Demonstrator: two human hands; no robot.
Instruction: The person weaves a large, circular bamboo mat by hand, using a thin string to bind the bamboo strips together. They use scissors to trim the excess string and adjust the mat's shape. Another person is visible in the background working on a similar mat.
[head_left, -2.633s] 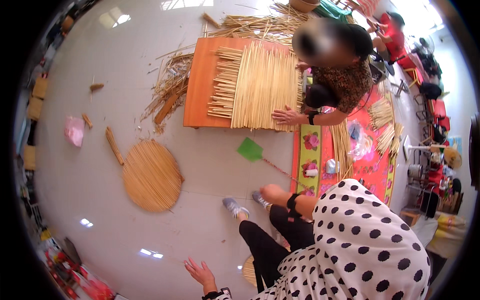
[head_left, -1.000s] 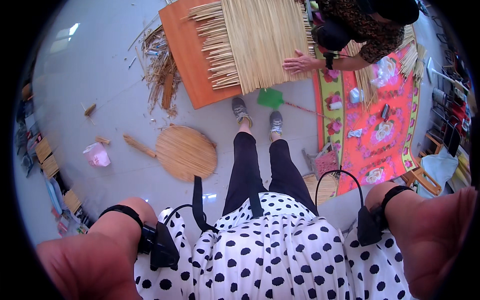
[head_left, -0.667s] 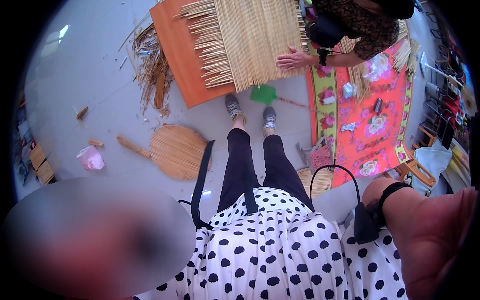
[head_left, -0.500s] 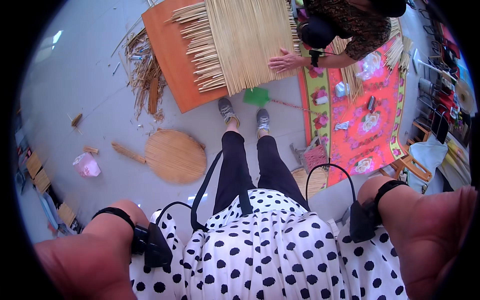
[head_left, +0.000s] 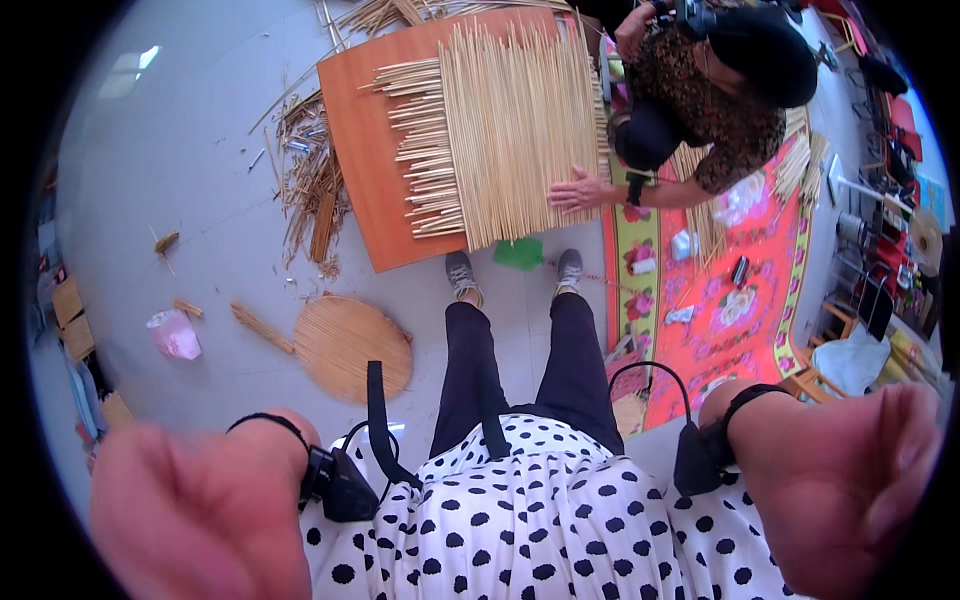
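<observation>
The person stands on the grey floor (head_left: 190, 170) and looks down along a white dress with black dots (head_left: 530, 520) and black trousers to two grey shoes (head_left: 462, 276). Both hands are raised very close to the camera and are blurred. The left hand (head_left: 200, 510) fills the lower left corner and the right hand (head_left: 850, 480) the lower right corner; each wrist carries a black strap with a small black device. Neither hand holds or touches anything, and because of the blur I cannot tell how far the fingers are spread.

The thing nearest to the left hand is a round woven mat (head_left: 350, 345), which lies flat on the floor just left of the person's legs (well below the hand, not touched).

In front of the shoes an orange board (head_left: 370, 170) lies on the floor with a straw mat (head_left: 520, 130) on it. Another person crouches at its right side and presses one hand (head_left: 580, 190) on the mat's edge. A red patterned rug (head_left: 740, 300) lies to the right, and a pink bag (head_left: 175, 335) far left.
</observation>
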